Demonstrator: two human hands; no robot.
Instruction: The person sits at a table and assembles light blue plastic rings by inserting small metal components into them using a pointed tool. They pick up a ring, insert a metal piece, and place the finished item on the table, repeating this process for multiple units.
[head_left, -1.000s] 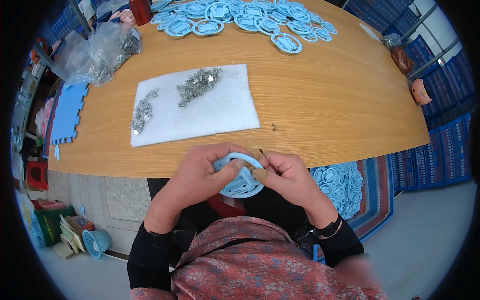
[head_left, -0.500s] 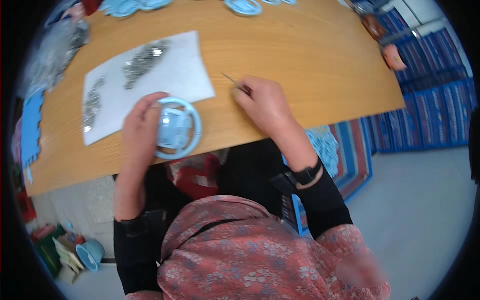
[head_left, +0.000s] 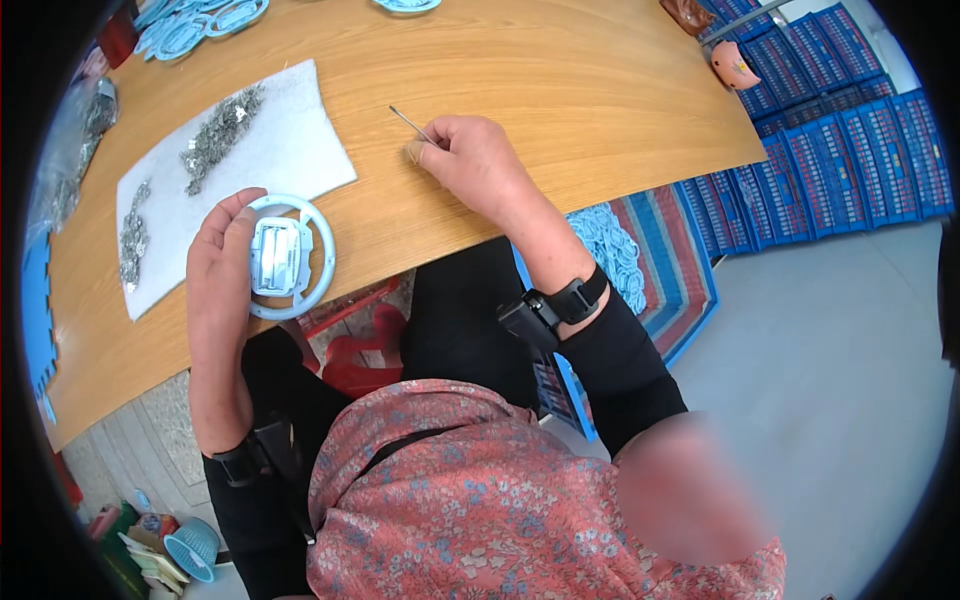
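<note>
My left hand (head_left: 222, 262) is closed on the left side of a light blue plastic toy steering wheel (head_left: 327, 248) with a boxy compartment in its middle. The wheel is held over the near edge of the table. To the right, above the wood, my right hand (head_left: 470, 160) pinches a thin metal tool (head_left: 404, 119), its tip pointing up and left; its exact kind I cannot make out. Two heaps of small shiny metal pieces (head_left: 217, 142) lie on a white foam sheet (head_left: 288, 120) beyond my left hand.
More light blue plastic parts (head_left: 183, 36) lie at the far left of the table (head_left: 560, 90). A clear plastic bag (head_left: 70, 150) sits at the left edge. Beside my right arm stands a striped box (head_left: 672, 262) with light blue rings (head_left: 608, 245). Stacked blue trays (head_left: 800, 190) fill the right.
The view has shifted, so the table and both hands appear farther left. The steering wheel stays in my left hand and the metal tool in my right.
</note>
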